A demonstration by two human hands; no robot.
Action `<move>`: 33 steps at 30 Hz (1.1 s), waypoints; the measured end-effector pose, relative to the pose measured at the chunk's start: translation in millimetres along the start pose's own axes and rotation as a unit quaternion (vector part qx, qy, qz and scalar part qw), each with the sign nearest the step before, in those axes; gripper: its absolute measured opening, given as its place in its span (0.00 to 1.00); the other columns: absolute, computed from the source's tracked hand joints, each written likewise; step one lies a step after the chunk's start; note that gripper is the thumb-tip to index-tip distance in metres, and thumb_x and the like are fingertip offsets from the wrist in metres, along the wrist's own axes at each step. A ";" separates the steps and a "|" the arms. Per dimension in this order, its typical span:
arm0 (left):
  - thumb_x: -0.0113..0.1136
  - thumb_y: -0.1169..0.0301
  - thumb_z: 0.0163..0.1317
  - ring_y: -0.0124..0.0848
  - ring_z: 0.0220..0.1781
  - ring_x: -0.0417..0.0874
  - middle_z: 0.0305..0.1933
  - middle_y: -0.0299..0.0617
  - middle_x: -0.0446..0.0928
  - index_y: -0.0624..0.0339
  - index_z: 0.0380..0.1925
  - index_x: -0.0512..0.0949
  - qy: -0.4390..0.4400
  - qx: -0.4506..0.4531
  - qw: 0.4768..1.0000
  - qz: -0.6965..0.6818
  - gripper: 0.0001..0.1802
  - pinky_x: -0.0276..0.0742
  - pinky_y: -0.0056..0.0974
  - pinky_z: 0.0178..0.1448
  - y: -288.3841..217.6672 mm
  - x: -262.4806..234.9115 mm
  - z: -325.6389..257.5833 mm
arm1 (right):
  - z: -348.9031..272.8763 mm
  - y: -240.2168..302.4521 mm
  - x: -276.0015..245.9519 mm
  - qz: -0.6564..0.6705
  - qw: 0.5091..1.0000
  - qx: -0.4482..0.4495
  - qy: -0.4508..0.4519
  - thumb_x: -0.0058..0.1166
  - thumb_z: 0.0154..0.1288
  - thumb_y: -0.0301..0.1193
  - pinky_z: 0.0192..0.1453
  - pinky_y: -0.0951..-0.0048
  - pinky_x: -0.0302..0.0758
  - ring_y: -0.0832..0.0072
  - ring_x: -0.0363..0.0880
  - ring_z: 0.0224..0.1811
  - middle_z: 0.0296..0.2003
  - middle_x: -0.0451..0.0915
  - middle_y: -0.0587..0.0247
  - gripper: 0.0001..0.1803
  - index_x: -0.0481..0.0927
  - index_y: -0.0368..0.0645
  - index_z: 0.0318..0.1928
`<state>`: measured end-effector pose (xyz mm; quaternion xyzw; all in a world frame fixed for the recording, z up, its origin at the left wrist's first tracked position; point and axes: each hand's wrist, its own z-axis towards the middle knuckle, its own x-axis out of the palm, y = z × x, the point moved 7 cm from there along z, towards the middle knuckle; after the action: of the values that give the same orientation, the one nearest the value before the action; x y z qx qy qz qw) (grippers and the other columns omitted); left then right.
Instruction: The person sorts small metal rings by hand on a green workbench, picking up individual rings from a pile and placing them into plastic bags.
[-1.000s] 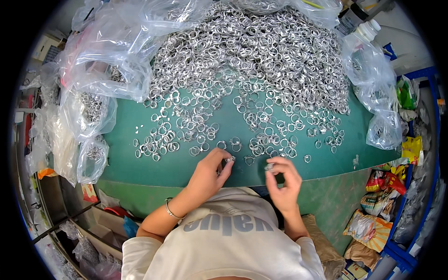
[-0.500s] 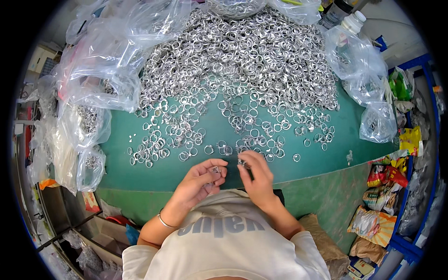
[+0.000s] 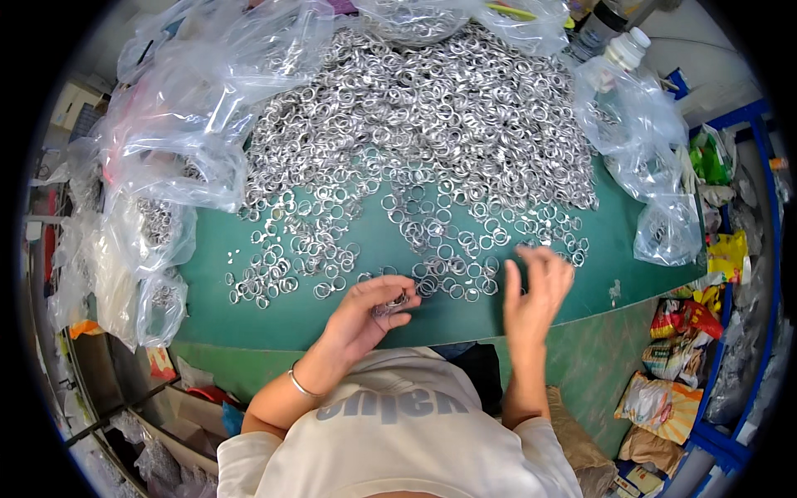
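Several silver metal rings (image 3: 390, 305) are held in my left hand (image 3: 359, 319), its fingers curled round them just above the near part of the green table (image 3: 212, 311). Farther right, my right hand (image 3: 535, 295) reaches over the tabletop with thumb and fingers apart. Its fingertips are slightly blurred, close to the loose rings (image 3: 573, 247) at the right, and I see nothing held there. Between and beyond my hands, more rings (image 3: 444, 270) lie scattered. Behind them rises a large heap of the same rings (image 3: 423, 100).
Clear plastic bags (image 3: 178, 149) with rings stand along the left edge, and another bag chain (image 3: 643, 158) hangs over the right. A white bottle (image 3: 627, 48) stands at the back right. Blue shelving (image 3: 751, 166) and colourful packets (image 3: 660, 404) are at the far right.
My right hand has moved right, away from my left, and its fingers have spread. My left hand has shifted slightly right, still holding rings.
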<state>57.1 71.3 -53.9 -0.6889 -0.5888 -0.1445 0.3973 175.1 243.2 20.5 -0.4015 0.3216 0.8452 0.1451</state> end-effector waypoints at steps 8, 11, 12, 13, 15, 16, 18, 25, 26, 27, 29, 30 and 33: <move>0.56 0.75 0.59 0.26 0.25 0.76 0.29 0.34 0.78 0.60 0.44 0.79 -0.078 0.420 0.730 0.533 0.12 0.72 0.35 0.26 -89.4 23.1 18.0 | 9.2 -33.5 12.1 0.120 0.991 0.038 0.036 0.61 0.51 0.22 0.48 0.66 0.65 0.62 0.69 0.44 0.40 0.75 0.59 0.06 0.77 0.39 0.30; 0.60 0.75 0.55 0.36 0.26 0.78 0.25 0.38 0.75 0.58 0.44 0.78 -0.100 0.438 0.540 0.712 0.14 0.73 0.39 0.28 -95.7 45.2 24.0 | 5.1 -50.9 25.8 0.365 0.915 0.160 0.052 0.54 0.58 0.18 0.40 0.75 0.70 0.74 0.73 0.36 0.39 0.78 0.59 0.06 0.75 0.38 0.36; 0.61 0.74 0.52 0.42 0.29 0.78 0.26 0.42 0.73 0.55 0.43 0.79 -0.095 0.426 0.501 0.748 0.15 0.75 0.41 0.30 -96.1 53.6 29.1 | 2.3 -54.2 36.6 0.483 0.847 0.210 0.066 0.52 0.60 0.18 0.37 0.77 0.69 0.75 0.73 0.34 0.38 0.78 0.59 0.07 0.73 0.38 0.40; 0.61 0.73 0.53 0.41 0.29 0.78 0.26 0.41 0.73 0.54 0.42 0.79 -0.083 0.422 0.479 0.765 0.15 0.75 0.41 0.30 -96.2 57.8 35.8 | 2.5 -47.1 44.2 0.588 0.762 0.259 0.079 0.49 0.63 0.19 0.35 0.79 0.69 0.76 0.73 0.33 0.38 0.77 0.60 0.09 0.72 0.37 0.44; 0.62 0.72 0.53 0.39 0.29 0.78 0.27 0.40 0.73 0.52 0.41 0.80 -0.063 0.415 0.434 0.797 0.13 0.75 0.40 0.31 -95.8 61.8 48.7 | 9.3 -21.5 61.8 0.715 0.585 0.345 0.164 0.45 0.67 0.22 0.30 0.80 0.66 0.77 0.72 0.29 0.36 0.76 0.60 0.11 0.70 0.38 0.50; 0.62 0.69 0.53 0.40 0.29 0.79 0.28 0.41 0.73 0.55 0.40 0.79 -0.059 0.401 0.438 0.803 0.12 0.75 0.41 0.32 -94.6 61.6 53.9 | 6.5 -13.4 73.0 0.691 0.542 0.436 0.195 0.44 0.68 0.24 0.28 0.80 0.64 0.78 0.70 0.27 0.35 0.75 0.61 0.12 0.71 0.37 0.50; 0.62 0.70 0.53 0.41 0.30 0.79 0.28 0.41 0.74 0.57 0.39 0.79 -0.065 0.390 0.451 0.800 0.12 0.76 0.41 0.32 -95.5 65.0 56.9 | 13.4 -7.2 93.0 0.652 0.600 0.384 0.259 0.47 0.68 0.27 0.23 0.79 0.62 0.81 0.67 0.22 0.30 0.75 0.66 0.10 0.75 0.37 0.45; 0.60 0.69 0.58 0.31 0.26 0.76 0.29 0.41 0.77 0.65 0.46 0.74 0.039 0.203 0.832 0.515 0.17 0.73 0.32 0.30 -100.9 25.1 52.7 | 69.6 52.3 114.9 0.021 0.980 -0.037 0.192 0.56 0.60 0.31 0.22 0.65 0.73 0.61 0.79 0.21 0.25 0.75 0.59 0.05 0.76 0.43 0.33; 0.60 0.68 0.59 0.30 0.27 0.75 0.30 0.41 0.77 0.65 0.46 0.74 0.056 0.097 0.920 0.375 0.17 0.72 0.30 0.30 -95.6 13.7 50.2 | 69.2 55.0 121.0 0.000 0.977 -0.051 0.206 0.55 0.60 0.31 0.21 0.62 0.74 0.59 0.79 0.20 0.27 0.75 0.59 0.07 0.74 0.42 0.30; 0.60 0.68 0.60 0.29 0.28 0.75 0.32 0.41 0.77 0.66 0.47 0.73 0.071 -0.013 0.973 0.221 0.18 0.72 0.28 0.31 -85.6 6.5 46.6 | 67.7 55.0 123.0 0.003 0.976 -0.052 0.209 0.56 0.59 0.30 0.21 0.62 0.74 0.59 0.79 0.21 0.27 0.75 0.59 0.07 0.74 0.42 0.30; 0.56 0.69 0.60 0.35 0.36 0.77 0.38 0.49 0.74 0.68 0.47 0.71 0.122 0.006 0.984 0.126 0.17 0.76 0.28 0.30 -86.1 7.6 36.8 | 65.1 57.0 125.3 0.011 0.973 -0.065 0.222 0.56 0.59 0.30 0.21 0.62 0.73 0.59 0.80 0.22 0.27 0.76 0.58 0.06 0.74 0.41 0.31; 0.55 0.69 0.60 0.36 0.37 0.78 0.39 0.50 0.74 0.67 0.47 0.71 0.146 0.014 0.984 0.098 0.17 0.78 0.29 0.31 -86.7 12.0 32.0 | 70.2 58.9 112.4 0.097 0.979 -0.075 0.160 0.54 0.59 0.26 0.18 0.68 0.70 0.66 0.77 0.19 0.26 0.75 0.61 0.04 0.74 0.40 0.30; 0.52 0.68 0.60 0.42 0.41 0.78 0.41 0.54 0.72 0.66 0.43 0.72 0.205 0.029 0.978 0.009 0.14 0.83 0.34 0.33 -84.4 16.8 26.5 | 54.8 36.6 130.5 0.511 0.770 0.198 0.327 0.50 0.58 0.23 0.16 0.73 0.64 0.73 0.72 0.18 0.27 0.74 0.64 0.03 0.72 0.39 0.33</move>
<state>-23.8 101.3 -27.9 -0.6381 -0.4928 -0.2620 0.5304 41.7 250.2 -38.9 -0.3925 0.6678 0.5296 -0.3456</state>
